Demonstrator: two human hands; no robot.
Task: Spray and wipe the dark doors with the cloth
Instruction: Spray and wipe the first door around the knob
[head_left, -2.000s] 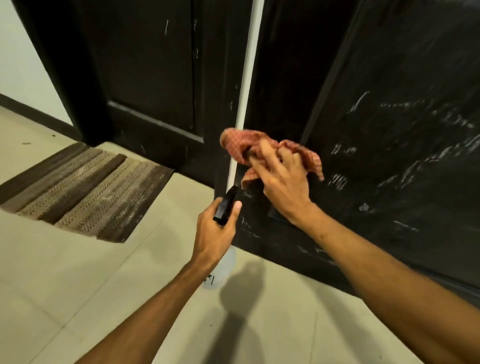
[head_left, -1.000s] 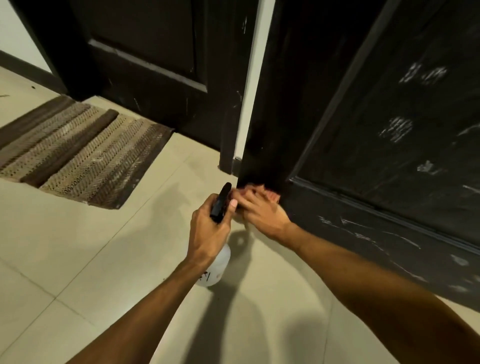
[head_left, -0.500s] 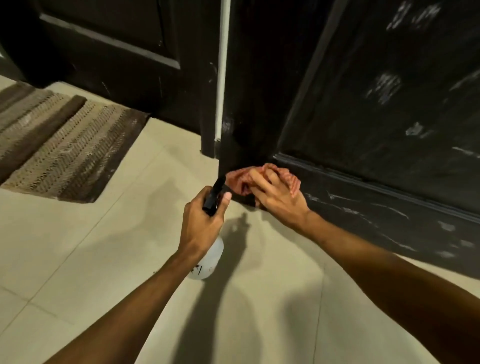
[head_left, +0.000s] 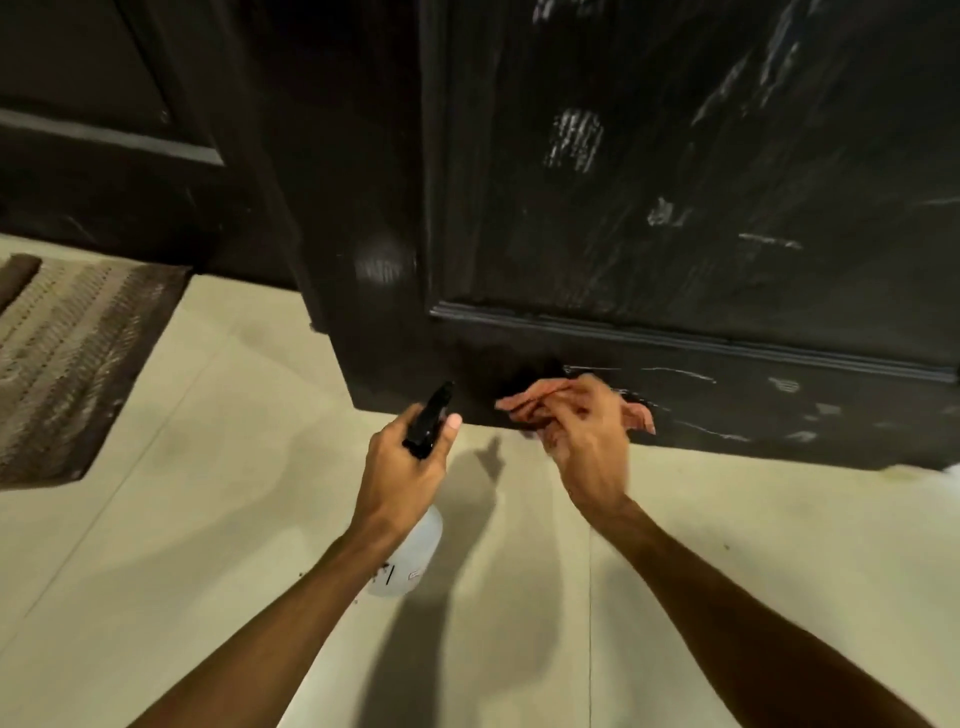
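Observation:
A dark panelled door (head_left: 675, 218) with pale streaks and smudges fills the upper right. My right hand (head_left: 587, 441) presses a reddish checked cloth (head_left: 535, 397) against the door's bottom rail, just above the floor. My left hand (head_left: 405, 467) grips a spray bottle (head_left: 410, 561) by its black trigger head, the white body hanging below my wrist; the nozzle points toward the door's lower left corner. A second dark door (head_left: 104, 156) stands at the upper left.
A brown striped doormat (head_left: 67, 358) lies on the pale tiled floor (head_left: 208, 519) at the left. Shadows of my arms and the bottle fall on the tiles in front of the door.
The cloth went down the door's left edge to the bottom rail and now sits further right along it. My view dropped lower and closer. My left hand kept the bottle beside it.

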